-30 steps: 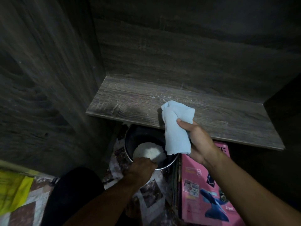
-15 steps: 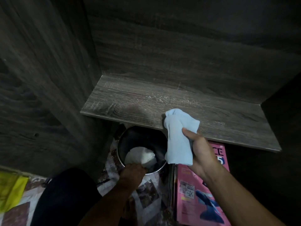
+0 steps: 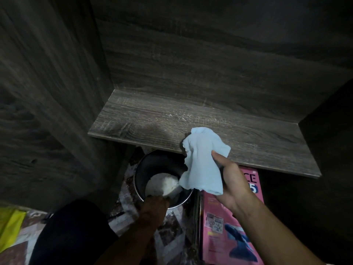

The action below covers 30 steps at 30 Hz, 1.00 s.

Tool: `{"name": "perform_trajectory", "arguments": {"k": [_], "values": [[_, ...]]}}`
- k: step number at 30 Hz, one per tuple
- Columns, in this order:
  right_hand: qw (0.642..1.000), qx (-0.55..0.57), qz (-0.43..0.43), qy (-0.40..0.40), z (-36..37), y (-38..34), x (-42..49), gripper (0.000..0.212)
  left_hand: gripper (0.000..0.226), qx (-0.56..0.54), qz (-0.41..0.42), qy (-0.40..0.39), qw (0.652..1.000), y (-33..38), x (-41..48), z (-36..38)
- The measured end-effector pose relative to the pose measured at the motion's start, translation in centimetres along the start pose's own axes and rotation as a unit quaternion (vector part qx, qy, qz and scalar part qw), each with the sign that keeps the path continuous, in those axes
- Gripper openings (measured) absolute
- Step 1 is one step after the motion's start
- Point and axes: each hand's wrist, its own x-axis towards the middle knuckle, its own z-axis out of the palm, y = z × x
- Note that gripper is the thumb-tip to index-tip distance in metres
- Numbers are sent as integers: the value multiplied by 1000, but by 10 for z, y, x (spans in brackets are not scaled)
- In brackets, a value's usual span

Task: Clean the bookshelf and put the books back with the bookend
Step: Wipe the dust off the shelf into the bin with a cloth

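Observation:
A dark wood shelf board [image 3: 152, 123] runs across the middle of the view, with pale dust streaks on it. My right hand [image 3: 232, 182] grips a light blue cloth [image 3: 203, 161] at the shelf's front edge; the cloth hangs down in front of the board. Below the shelf stands a dark metal pot [image 3: 152, 171] with something white inside. My left hand [image 3: 155, 206] holds the pot's near rim, fingers curled over it. A pink book [image 3: 225, 222] lies on the floor under my right wrist. No bookend is in view.
The cabinet's left wall [image 3: 47, 92] and back panel [image 3: 210, 64] close in the shelf, and a dark side wall stands at the right. A patterned mat [image 3: 172, 236] covers the floor. A yellow cloth [image 3: 9, 226] lies at the lower left, beside my dark trouser leg.
My right hand with the cloth has drifted from the shelf's middle toward the right and a little lower. My left hand stays on the pot's rim.

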Motion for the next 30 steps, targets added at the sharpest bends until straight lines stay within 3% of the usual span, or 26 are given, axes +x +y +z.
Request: {"name": "perform_trajectory", "arguments": {"k": [4, 7, 10, 12, 13, 15, 17, 21, 26, 30], "values": [[1000, -1, -10, -1, 3, -2, -8, 37, 48, 10, -15, -70, 997, -6, -12, -41], [1000, 4, -18, 1, 7, -5, -17, 38, 40, -16, -8, -55, 998, -12, -39, -82], [999, -1, -32, -9, 11, -8, -29, 39, 29, -135, -44, 17, 990, -28, -64, -132], [999, 3, -45, -17, 13, -9, -37, 39, 22, -283, -66, 108, 951, -33, -74, -165], [998, 6, -50, -22, 15, -10, -42, 39, 20, -374, -69, 147, 913, -32, -76, -182], [998, 11, -59, -32, 19, -12, -51, 38, 18, -540, -69, 160, 823, -22, -76, -211], [997, 17, -70, -40, 23, -14, -61, 36, 32, -634, -64, 121, 761, -5, -75, -236], [995, 11, -86, -50, 27, -21, -79, 37, 63, -697, -26, 53, 714, 22, -71, -264], [992, 3, -106, -61, 27, -31, -96, 35, 59, -739, 5, 58, 671, 44, -68, -279], [991, -8, -117, -64, 26, -35, -108, 33, 64, -739, 14, 64, 671, 54, -70, -286]]}}
